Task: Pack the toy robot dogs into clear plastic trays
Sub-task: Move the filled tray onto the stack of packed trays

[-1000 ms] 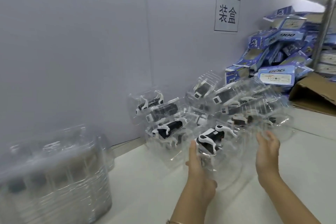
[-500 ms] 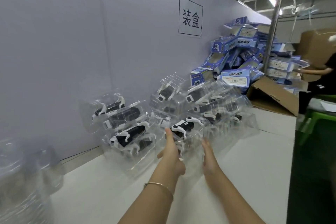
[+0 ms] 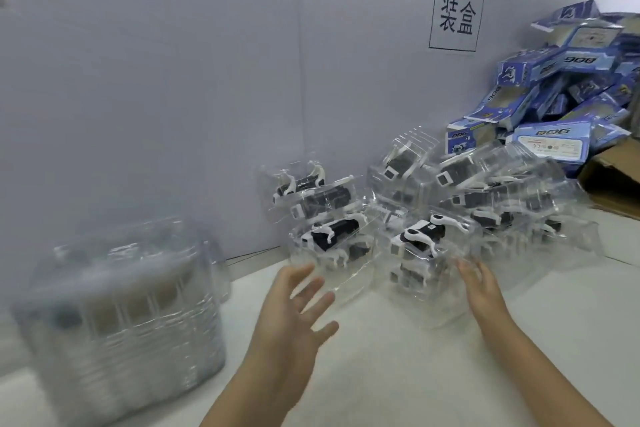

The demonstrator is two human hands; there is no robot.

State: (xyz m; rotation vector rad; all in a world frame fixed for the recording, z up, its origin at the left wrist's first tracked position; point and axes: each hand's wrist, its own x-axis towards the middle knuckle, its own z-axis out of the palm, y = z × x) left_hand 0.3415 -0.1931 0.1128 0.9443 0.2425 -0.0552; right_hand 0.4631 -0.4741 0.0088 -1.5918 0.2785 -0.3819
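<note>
Several clear plastic trays, each with a black-and-white toy robot dog inside, lie heaped against the white wall. The nearest packed tray (image 3: 420, 246) stands at the front of the heap, a second one (image 3: 332, 237) to its left. My left hand (image 3: 294, 315) hovers with fingers spread just short of the left tray and holds nothing. My right hand (image 3: 479, 288) is open too, its fingers at the front edge of the nearest tray.
A tall stack of empty clear trays (image 3: 117, 315) stands at the left on the white table (image 3: 398, 374). Blue DOG boxes (image 3: 554, 104) pile up at the back right above a brown cardboard carton (image 3: 613, 180). A sign (image 3: 456, 12) hangs on the wall.
Both hands have let go of the front tray and drawn back and apart, the left hand spreading to the left. The view swung back to the left.
</note>
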